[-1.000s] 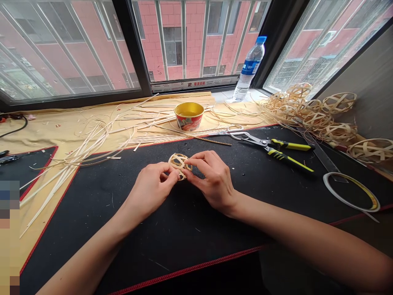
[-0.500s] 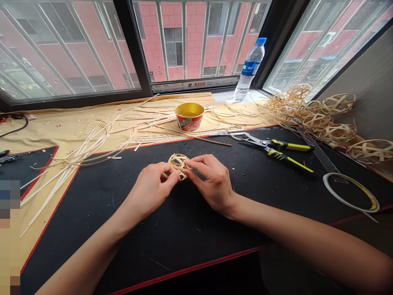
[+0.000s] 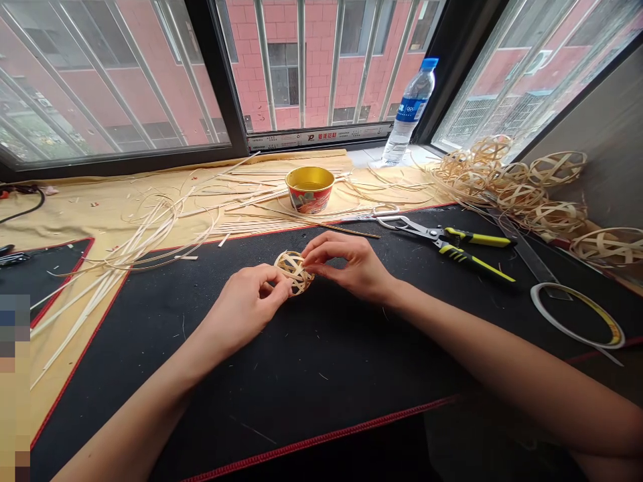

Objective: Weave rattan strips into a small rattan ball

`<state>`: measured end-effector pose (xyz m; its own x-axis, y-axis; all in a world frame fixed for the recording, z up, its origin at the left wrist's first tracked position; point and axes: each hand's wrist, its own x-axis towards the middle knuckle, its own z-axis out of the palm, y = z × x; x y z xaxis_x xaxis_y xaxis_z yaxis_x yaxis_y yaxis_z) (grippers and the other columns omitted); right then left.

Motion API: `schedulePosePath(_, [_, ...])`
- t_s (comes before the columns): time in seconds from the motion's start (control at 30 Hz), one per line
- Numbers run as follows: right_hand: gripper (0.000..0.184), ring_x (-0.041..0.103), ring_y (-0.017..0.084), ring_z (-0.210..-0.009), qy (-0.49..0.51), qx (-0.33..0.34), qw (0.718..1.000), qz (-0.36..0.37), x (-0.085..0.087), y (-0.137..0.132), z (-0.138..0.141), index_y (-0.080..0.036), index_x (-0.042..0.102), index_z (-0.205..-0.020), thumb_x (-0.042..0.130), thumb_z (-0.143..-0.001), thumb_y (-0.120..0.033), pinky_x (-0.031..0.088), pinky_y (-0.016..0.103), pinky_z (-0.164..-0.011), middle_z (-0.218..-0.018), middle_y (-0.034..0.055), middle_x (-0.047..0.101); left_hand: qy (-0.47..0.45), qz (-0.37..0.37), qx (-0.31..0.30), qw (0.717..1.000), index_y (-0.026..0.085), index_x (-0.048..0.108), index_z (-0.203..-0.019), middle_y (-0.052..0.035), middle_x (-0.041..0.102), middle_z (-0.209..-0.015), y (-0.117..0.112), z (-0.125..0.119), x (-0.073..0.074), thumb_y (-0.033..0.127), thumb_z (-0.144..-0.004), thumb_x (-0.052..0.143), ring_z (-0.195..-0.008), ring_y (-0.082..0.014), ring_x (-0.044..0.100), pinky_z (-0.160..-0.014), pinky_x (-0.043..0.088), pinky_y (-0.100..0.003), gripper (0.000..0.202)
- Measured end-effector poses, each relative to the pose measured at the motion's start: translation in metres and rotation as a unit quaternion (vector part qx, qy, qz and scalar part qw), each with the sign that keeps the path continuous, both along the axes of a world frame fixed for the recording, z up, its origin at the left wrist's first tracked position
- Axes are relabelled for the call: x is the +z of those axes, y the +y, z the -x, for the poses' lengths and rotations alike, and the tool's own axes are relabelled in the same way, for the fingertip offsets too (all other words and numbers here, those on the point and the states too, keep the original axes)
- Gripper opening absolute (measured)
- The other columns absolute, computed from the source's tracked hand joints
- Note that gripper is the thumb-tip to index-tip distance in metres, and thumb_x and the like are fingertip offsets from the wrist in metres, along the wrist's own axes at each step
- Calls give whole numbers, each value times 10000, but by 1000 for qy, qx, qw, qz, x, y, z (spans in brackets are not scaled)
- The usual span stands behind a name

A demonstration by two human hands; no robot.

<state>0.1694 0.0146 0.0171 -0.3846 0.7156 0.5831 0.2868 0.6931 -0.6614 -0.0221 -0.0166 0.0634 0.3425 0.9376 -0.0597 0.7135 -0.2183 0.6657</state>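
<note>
A small woven ball of pale bamboo strips (image 3: 294,272) rests on the black mat (image 3: 311,361) between my two hands. My left hand (image 3: 244,308) pinches its left side with thumb and fingers closed on the strips. From the right, my right hand (image 3: 350,264) grips the ball with curled fingers, thumb and forefinger pinched on a strip near the top.
Loose bamboo strips (image 3: 151,227) spread over the yellow cloth at the left and back. A yellow-rimmed bowl (image 3: 309,188) stands behind the ball. Scissors (image 3: 402,224), yellow-handled pliers (image 3: 472,248), a tape ring (image 3: 577,314), a water bottle (image 3: 409,110) and several finished woven balls (image 3: 522,191) lie at the right.
My right hand has shifted up and back, rising over the ball's upper right side. The ball has turned slightly. The left hand keeps its pinch.
</note>
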Motion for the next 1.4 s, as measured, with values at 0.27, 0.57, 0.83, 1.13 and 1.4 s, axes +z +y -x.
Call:
schedulePosePath(0.27, [55, 643, 150, -818, -21, 87, 982, 168, 14, 16, -4, -121, 663, -740, 695, -734, -165, 500, 232, -656, -821, 50, 688, -18, 16, -25, 999, 168, 540, -552, 5, 553, -619, 4, 3, 6, 408, -781, 483, -516, -97, 416, -494, 327, -219, 337])
schedulePosePath(0.57, [126, 640, 155, -809, 102, 112, 957, 249, 3, 15, -3, -127, 675, -692, 761, -666, -215, 537, 264, -713, -819, 51, 673, -19, 38, -34, 999, 161, 569, -594, 10, 546, -648, 5, 4, 8, 403, -792, 489, -525, -86, 403, -492, 313, -204, 322])
schedulePosePath(0.83, [92, 628, 158, -840, 103, 135, 947, 272, 4, 14, -9, -136, 704, -705, 740, -688, -218, 524, 282, -735, -901, 67, 660, -28, 36, -29, 999, 169, 599, -598, 4, 575, -652, 5, 6, 6, 411, -773, 511, -528, -94, 425, -505, 336, -210, 312])
schedulePosePath(1.13, [272, 591, 146, -793, 111, 86, 919, 368, 8, 16, -4, -125, 644, -674, 836, -518, -239, 455, 326, -814, -783, 21, 649, -11, 34, -64, 997, 160, 652, -717, -17, 614, -775, 6, 8, 4, 370, -804, 497, -644, -116, 520, -583, 384, -212, 275])
schedulePosePath(1.4, [269, 547, 121, -727, 88, 120, 889, 433, 9, 20, -6, -114, 652, -739, 814, -538, -188, 445, 275, -700, -740, 16, 610, 1, 24, -87, 996, 172, 650, -743, -13, 614, -798, 6, 10, 3, 351, -822, 484, -695, -130, 542, -624, 398, -223, 256])
